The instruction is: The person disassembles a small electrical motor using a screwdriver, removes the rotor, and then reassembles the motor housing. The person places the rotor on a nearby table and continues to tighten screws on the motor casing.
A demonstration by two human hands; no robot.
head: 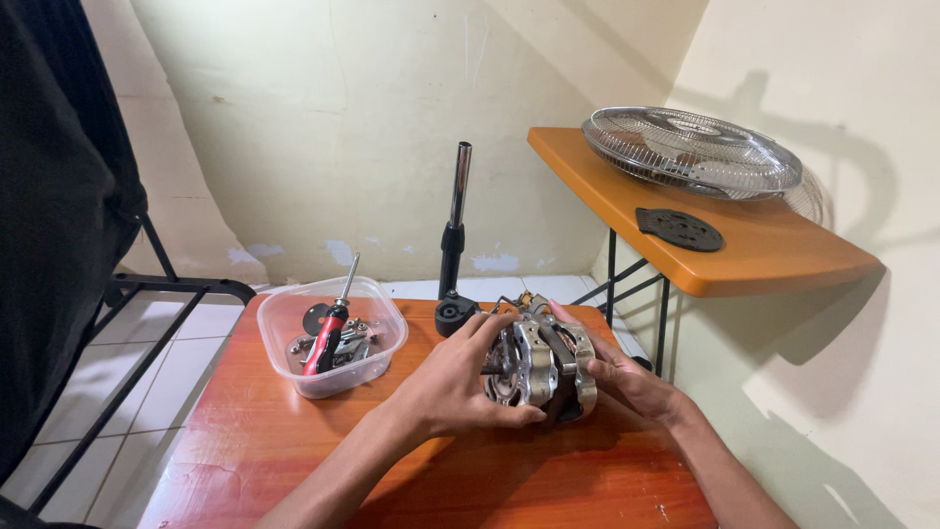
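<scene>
My left hand (455, 387) and right hand (627, 377) clasp a silvery fan motor (540, 364) with copper windings, near the far right corner of my glossy wooden table (490, 480); pale walls around

A corner of a home used as a small repair spot — fan parts everywhere.

The wooden tabletop (294, 441) is the landmark: on it sit a plastic tub (331, 338) of screws with a red-handled screwdriver (331, 328); behind it, scuffed pale walls and tiled floor; to its right, an orange side table (764, 255) bearing a wire fan guard (690, 149).
</scene>
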